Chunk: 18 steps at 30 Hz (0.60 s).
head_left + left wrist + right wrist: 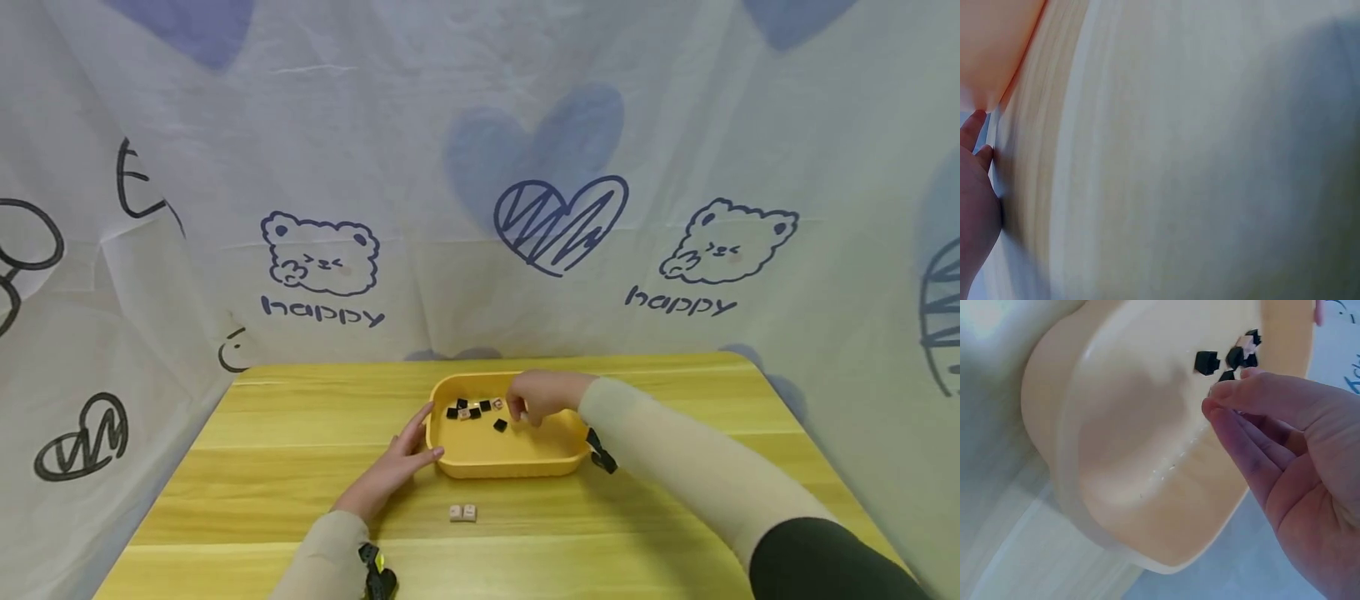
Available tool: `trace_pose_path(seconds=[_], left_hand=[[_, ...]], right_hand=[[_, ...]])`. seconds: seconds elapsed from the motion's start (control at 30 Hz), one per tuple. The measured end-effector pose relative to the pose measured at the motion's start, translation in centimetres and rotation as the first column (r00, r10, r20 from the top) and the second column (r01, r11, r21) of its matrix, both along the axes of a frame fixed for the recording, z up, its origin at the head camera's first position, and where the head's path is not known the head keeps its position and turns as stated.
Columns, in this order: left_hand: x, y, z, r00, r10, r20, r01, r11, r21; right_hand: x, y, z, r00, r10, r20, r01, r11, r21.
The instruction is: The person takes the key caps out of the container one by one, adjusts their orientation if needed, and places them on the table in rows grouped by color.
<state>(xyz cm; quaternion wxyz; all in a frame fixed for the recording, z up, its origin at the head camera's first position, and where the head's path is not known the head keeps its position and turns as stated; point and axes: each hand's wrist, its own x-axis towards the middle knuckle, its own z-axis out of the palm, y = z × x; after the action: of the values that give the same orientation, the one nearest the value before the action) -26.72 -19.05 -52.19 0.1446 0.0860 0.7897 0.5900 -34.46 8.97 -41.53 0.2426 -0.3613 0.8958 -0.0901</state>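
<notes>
A yellow plastic tray [510, 469] stands on the wooden table, holding several black keycaps [500, 425] and a few pale ones [497, 404] toward its left side. My right hand [545, 395] reaches into the tray from the right. Thumb and fingertips meet there, pinching a small pale keycap [524, 415], mostly hidden by the fingers in the right wrist view. Against the tray's left end rests my left hand [397, 462], its fingers extended along the wall and the thumb near the front corner. Two pale keycaps [462, 513] sit side by side in front of the tray.
The wooden table [277, 467] backs onto a white cloth [450, 275] printed with hearts and bears. Black straps [602, 452] show at both wrists. The tray's raised rim surrounds the loose keycaps.
</notes>
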Motion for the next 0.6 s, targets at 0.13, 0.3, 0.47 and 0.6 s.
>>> trace_pose_path(seconds=[0.13,0.3,0.47,0.6], left_hand=[[0.0,0.0,0.2,1.0,-0.006,-0.007,0.006,1.0,-0.001],[-0.1,0.0,0.0,0.999,-0.01,-0.034,0.009,1.0,-0.009],[-0.3,0.1,-0.1,1.0,-0.008,-0.026,0.008,1.0,-0.016],[-0.3,0.1,-0.1,1.0,-0.005,-0.02,0.004,1.0,-0.02]], right_hand=[[0.8,0.3,0.4,0.999,0.014,-0.038,-0.016,0.998,-0.059],[2.1,0.7,0.8,0.998,0.001,-0.062,-0.01,0.989,-0.146],[3.4,1.2,1.1,0.996,-0.049,-0.071,0.032,0.973,-0.227],[4.5,1.7,1.0,0.997,-0.05,-0.059,0.032,0.959,-0.282]])
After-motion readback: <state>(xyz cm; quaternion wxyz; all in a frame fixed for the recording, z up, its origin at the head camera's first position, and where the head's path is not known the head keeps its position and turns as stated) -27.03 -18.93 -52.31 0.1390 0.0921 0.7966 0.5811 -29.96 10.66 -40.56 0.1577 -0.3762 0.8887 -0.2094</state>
